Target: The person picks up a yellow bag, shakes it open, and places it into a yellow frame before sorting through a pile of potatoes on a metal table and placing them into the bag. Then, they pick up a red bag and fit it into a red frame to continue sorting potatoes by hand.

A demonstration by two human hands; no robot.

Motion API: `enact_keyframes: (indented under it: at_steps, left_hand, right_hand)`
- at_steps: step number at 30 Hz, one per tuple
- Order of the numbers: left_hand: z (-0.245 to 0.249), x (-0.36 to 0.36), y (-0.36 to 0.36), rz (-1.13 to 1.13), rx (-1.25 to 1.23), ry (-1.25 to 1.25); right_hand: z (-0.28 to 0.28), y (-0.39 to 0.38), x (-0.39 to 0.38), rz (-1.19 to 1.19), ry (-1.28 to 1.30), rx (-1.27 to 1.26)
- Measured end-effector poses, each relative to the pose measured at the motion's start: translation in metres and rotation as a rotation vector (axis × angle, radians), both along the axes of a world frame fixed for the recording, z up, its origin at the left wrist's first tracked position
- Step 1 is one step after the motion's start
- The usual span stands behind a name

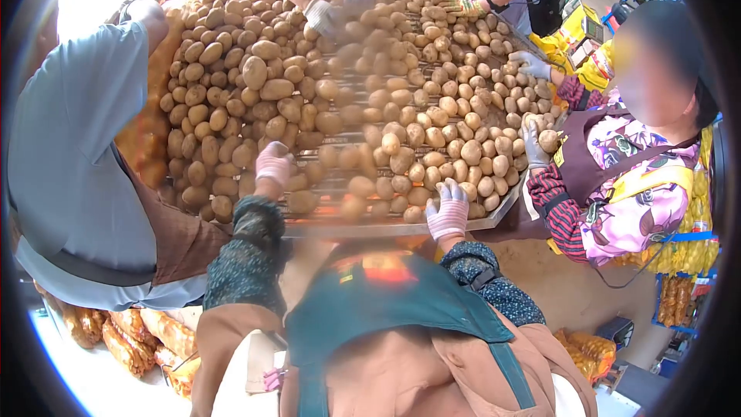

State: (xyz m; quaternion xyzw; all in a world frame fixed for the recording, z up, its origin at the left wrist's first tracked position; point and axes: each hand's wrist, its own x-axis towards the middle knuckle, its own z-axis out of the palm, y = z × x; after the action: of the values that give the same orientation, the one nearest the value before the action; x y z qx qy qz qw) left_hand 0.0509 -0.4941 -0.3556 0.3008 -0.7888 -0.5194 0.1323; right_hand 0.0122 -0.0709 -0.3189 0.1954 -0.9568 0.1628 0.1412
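Note:
Many potatoes cover a slatted metal sorting table. My left hand, in a pale pink-and-white glove, is among potatoes left of the middle. Its fingers look curled together, and what they hold, if anything, is hidden. At the table's near right edge, my right hand wears a striped glove. Its fingers are spread and stretched forward beside several potatoes, with none visibly gripped. A blur across the middle smears some potatoes.
A co-worker's gloved hand at the right holds a potato. Gloved hands of another person reach in at the far side. Close on my left stands a person in a grey-blue shirt. Filled net sacks lie behind.

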Motion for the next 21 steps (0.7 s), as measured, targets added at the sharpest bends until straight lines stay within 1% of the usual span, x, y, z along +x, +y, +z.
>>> enact_keyframes:
  at_steps: [1, 2, 4, 5, 6, 7, 8, 10, 13, 14, 16, 18, 19, 20, 21]
  left_hand:
    - [0.033, 0.017, 0.008, 0.035, 0.299, 0.026]
    - [0.047, 0.034, 0.009, 0.023, 0.227, 0.059]
    - [0.059, 0.063, 0.011, 0.137, 0.51, 0.14]
    - [0.062, 0.08, 0.008, 0.108, 0.54, 0.138]
    - [0.062, 0.099, 0.003, 0.079, 0.569, 0.137]
    - [0.057, 0.114, -0.002, 0.041, 0.734, 0.229]
    - [0.054, 0.132, -0.005, 0.064, 0.76, 0.222]
    - [0.06, 0.17, -0.004, -0.023, 0.863, 0.282]
    - [0.052, 0.218, -0.007, 0.059, 0.995, 0.2]
    - [0.04, 0.233, -0.007, 0.105, 1.047, 0.155]
    - [0.019, 0.254, -0.001, 0.134, 0.948, 0.001]
    - [-0.015, 0.264, 0.008, 0.127, 0.636, -0.313]
    - [-0.041, 0.268, 0.015, 0.107, 0.4, -0.42]
    - [-0.065, 0.278, 0.02, -0.019, 0.135, -0.438]
    - [-0.059, 0.277, 0.029, -0.168, -0.278, -0.463]
  right_hand:
    - [-0.002, -0.001, -0.001, 0.0, 0.0, 0.0]
    - [-0.003, -0.001, -0.001, 0.0, -0.002, 0.0]
    - [-0.004, 0.001, -0.002, 0.001, -0.022, 0.005]
    - [-0.002, -0.001, -0.002, 0.005, -0.032, 0.005]
    - [-0.002, -0.001, -0.002, 0.008, -0.039, 0.004]
    - [-0.005, 0.0, -0.003, 0.01, -0.032, 0.021]
    - [-0.007, 0.002, -0.004, 0.013, -0.032, 0.025]
    - [-0.006, 0.002, -0.005, 0.023, -0.035, 0.033]
    - [-0.006, 0.002, -0.007, 0.028, -0.04, 0.035]
    - [-0.005, 0.002, -0.008, 0.028, -0.044, 0.033]
    - [-0.002, 0.002, -0.008, 0.028, -0.053, 0.028]
    - [-0.003, 0.0, -0.01, 0.038, -0.058, 0.008]
    - [-0.003, 0.0, -0.009, 0.034, -0.062, 0.011]
    - [-0.002, 0.0, -0.009, 0.029, -0.066, 0.015]
    - [-0.001, 0.0, -0.011, 0.024, -0.068, 0.017]
